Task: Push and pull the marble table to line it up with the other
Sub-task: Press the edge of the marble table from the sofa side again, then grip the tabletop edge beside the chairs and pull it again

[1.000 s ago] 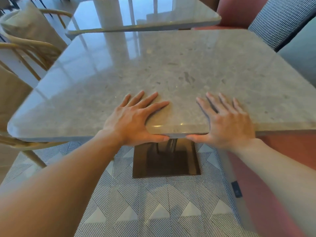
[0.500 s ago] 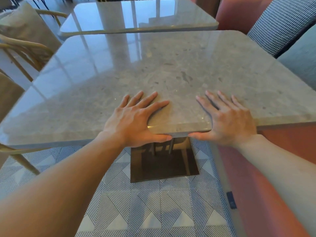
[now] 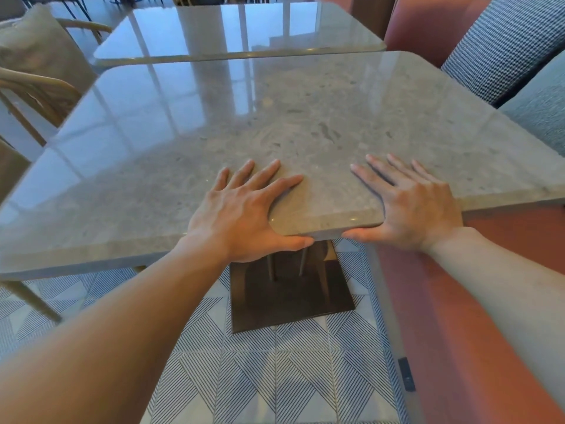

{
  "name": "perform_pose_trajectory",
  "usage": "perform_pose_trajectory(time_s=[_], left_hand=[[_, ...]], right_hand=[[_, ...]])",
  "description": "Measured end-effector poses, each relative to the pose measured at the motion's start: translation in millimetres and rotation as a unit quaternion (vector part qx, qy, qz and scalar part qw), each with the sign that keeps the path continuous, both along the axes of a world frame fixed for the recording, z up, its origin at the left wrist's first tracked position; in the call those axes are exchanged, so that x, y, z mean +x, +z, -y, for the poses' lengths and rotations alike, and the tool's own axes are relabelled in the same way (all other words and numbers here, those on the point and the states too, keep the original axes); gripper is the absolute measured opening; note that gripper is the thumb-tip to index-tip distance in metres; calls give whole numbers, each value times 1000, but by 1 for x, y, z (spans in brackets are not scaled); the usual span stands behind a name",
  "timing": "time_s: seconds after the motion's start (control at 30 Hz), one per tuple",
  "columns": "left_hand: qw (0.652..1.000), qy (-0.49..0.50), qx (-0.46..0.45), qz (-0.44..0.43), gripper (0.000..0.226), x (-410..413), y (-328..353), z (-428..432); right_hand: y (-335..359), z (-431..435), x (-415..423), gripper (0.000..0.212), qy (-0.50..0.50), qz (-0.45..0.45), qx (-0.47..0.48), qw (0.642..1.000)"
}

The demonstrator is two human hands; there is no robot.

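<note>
A grey marble table with rounded corners fills the middle of the view on a dark square pedestal base. My left hand grips its near edge, fingers flat on top and thumb under the rim. My right hand grips the same edge a little to the right, thumb also under. A second marble table stands just behind, its near edge close to the first table's far edge and shifted slightly left.
A red bench seat runs along the right with a houndstooth cushion and a grey cushion. Wooden chairs stand on the left. The floor has striped geometric tiles.
The marble table has swung clockwise so its far edge now lies nearly parallel to the second table. Both hands keep the same grip on the near edge.
</note>
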State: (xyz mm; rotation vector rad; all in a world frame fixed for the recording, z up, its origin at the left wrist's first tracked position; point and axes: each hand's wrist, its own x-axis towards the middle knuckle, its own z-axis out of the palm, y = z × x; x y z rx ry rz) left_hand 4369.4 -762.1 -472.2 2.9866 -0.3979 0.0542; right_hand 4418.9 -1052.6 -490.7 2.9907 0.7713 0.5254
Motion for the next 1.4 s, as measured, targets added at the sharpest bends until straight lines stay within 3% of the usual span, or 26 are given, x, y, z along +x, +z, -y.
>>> perform_pose_trajectory(time_s=[0.37,0.47,0.53,0.57,0.63,0.67,0.77,0.83,0.93,1.07,1.2,1.4], left_hand=[[1000,6,0,10,115,2,-5,3],[1000,10,9,-25,115,-2,1,5],[993,38,-81,-75,112,-11,19,15],[972,73,-206,-82,105,-17,34,23],[874,134,-465,-50,85,-35,66,36],[829,146,-540,-22,78,-48,84,39],[766,146,-626,29,66,-89,142,38],[743,149,-651,42,66,-114,177,26],[762,142,-629,59,83,-151,225,6],[784,140,-598,95,70,-200,278,-20],[813,165,-544,128,66,-227,302,-53],[813,202,-528,135,67,-230,294,-117]], right_hand=[[-11,9,8,124,12,16,7,1000],[-1,6,5,132,1,-61,-18,998],[17,3,-2,139,-12,-157,-4,987],[30,-1,-6,140,-10,-213,47,976],[64,-11,-24,129,12,-265,257,929],[83,-16,-37,118,24,-254,377,890],[138,-30,-79,91,46,-240,607,756],[173,-42,-103,87,64,-236,654,716],[219,-59,-133,90,96,-240,677,689],[258,-91,-158,92,140,-258,670,682],[290,-147,-163,84,214,-279,616,705],[300,-230,-153,87,255,-284,561,735]])
